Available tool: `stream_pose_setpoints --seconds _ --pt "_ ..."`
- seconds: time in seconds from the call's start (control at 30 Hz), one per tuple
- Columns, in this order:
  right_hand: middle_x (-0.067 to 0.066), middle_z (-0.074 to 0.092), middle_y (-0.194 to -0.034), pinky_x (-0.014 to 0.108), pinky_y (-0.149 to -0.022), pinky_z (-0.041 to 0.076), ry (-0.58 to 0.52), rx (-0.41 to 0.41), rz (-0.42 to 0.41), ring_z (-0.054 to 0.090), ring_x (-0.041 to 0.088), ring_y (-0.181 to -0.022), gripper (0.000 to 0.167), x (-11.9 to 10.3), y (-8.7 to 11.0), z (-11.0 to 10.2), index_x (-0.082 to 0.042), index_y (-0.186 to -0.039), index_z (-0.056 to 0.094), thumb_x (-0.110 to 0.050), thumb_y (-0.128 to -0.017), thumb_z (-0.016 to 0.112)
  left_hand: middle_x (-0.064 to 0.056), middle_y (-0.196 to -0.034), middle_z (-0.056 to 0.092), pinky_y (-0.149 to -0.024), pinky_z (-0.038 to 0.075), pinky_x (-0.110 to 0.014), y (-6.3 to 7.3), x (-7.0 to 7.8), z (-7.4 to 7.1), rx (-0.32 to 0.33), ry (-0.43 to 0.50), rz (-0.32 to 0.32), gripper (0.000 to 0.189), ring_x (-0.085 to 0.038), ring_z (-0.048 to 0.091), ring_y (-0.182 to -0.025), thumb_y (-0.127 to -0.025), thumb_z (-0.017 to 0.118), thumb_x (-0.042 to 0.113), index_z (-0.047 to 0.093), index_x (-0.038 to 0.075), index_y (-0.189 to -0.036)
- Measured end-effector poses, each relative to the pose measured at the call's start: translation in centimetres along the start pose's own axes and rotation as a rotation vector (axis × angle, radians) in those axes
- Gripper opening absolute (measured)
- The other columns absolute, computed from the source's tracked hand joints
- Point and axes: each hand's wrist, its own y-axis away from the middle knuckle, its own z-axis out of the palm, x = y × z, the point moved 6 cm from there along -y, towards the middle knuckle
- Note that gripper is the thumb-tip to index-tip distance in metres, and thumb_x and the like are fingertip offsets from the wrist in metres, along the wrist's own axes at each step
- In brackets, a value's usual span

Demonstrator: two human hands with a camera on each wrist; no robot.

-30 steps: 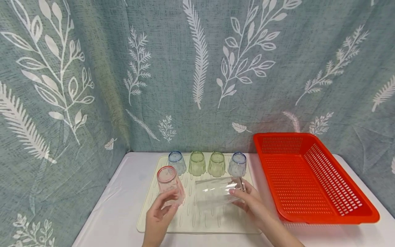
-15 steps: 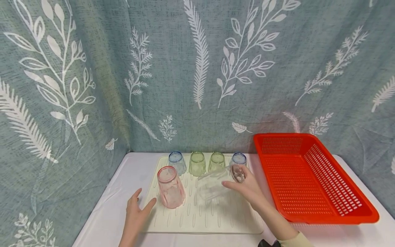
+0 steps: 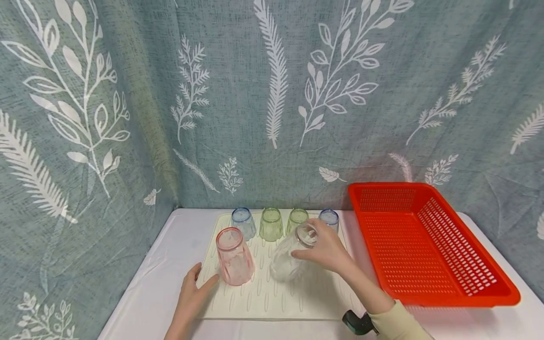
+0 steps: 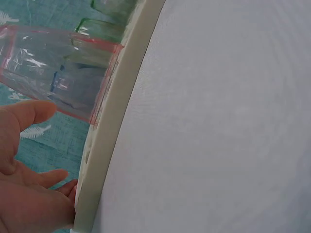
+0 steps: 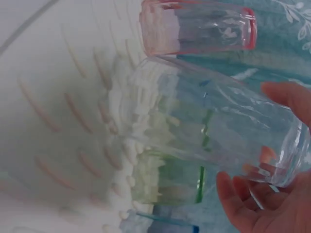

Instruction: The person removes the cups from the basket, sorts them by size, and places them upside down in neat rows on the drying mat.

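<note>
A clear tall glass [image 3: 284, 262] leans upside down, its rim low at the cream ridged mat [image 3: 259, 307]. My right hand [image 3: 326, 248] grips it near the thick base, thumb on one side and fingers on the other, as the right wrist view shows. Left of it, a pink-tinted glass [image 3: 236, 264] with a red edge stands upside down on the mat. My left hand [image 3: 190, 293] is at the mat's left edge beside the pink glass, thumb and fingers spread apart. In the left wrist view, the thumb [image 4: 36, 112] comes close to that glass.
Along the mat's back edge stand a blue glass [image 3: 243, 224], two green glasses [image 3: 271, 225] and another blue glass [image 3: 329, 218], all upside down. A red perforated basket [image 3: 380, 264] sits on the right. A leaf-patterned curtain [image 3: 238, 118] hangs behind the white table [image 3: 157, 264].
The clear glass has gone from lying sideways in my right hand to a steep upside-down tilt, its rim lower. My left hand has drawn back left from the pink glass.
</note>
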Motion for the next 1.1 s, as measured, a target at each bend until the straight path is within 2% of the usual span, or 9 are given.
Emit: stream_pose_setpoints --seconds 0.17,0.4,0.67,0.87,1.1 --pt "0.011 0.064 -0.114 0.044 -0.088 0.05 0.079 -0.034 -0.076 0.06 0.029 -0.104 0.07 -1.4 -0.7 0.8 -0.001 -0.119 0.06 -0.024 -0.061 0.09 -0.038 -0.141 0.029 -0.108 0.024 -0.062 0.0 -0.4 0.0 0.001 0.021 -0.017 0.077 -0.05 0.031 -0.13 -0.095 0.059 0.021 0.016 -0.017 -0.146" --pt "0.01 0.064 -0.107 0.045 -0.082 0.051 0.126 -0.108 -0.048 0.06 0.03 -0.101 0.067 -2.6 -1.4 1.9 -0.003 -0.118 0.059 -0.024 -0.061 0.087 -0.037 -0.145 0.025 -0.111 0.018 -0.062 -0.1 -0.7 0.2 -0.005 0.035 -0.074 0.079 -0.051 0.023 -0.136 -0.096 0.059 0.027 0.015 -0.013 -0.148" --pt "0.009 0.061 -0.111 0.046 -0.079 0.051 0.206 -0.165 -0.051 0.058 0.028 -0.103 0.068 -3.5 -1.6 3.1 -0.005 -0.119 0.059 -0.027 -0.061 0.085 -0.034 -0.146 0.027 -0.111 0.019 -0.061 0.0 -0.8 0.0 0.005 0.027 -0.09 0.077 -0.049 0.025 -0.136 -0.097 0.058 0.03 0.018 -0.011 -0.149" --pt "0.011 0.061 -0.113 0.046 -0.084 0.05 0.187 -0.155 -0.067 0.056 0.03 -0.108 0.072 -3.1 -1.5 3.8 -0.004 -0.123 0.057 -0.029 -0.062 0.085 -0.034 -0.147 0.026 -0.111 0.019 -0.06 0.0 -0.9 0.2 0.003 0.028 -0.109 0.077 -0.049 0.024 -0.136 -0.097 0.057 0.03 0.018 -0.01 -0.149" --pt "0.01 0.062 -0.117 0.045 -0.089 0.049 0.115 -0.101 -0.079 0.057 0.029 -0.11 0.076 -2.5 -1.2 3.9 -0.004 -0.127 0.055 -0.03 -0.063 0.087 -0.034 -0.145 0.028 -0.111 0.022 -0.06 0.0 -0.8 0.0 0.013 0.018 -0.089 0.074 -0.049 0.027 -0.135 -0.097 0.057 0.028 0.019 -0.011 -0.149"
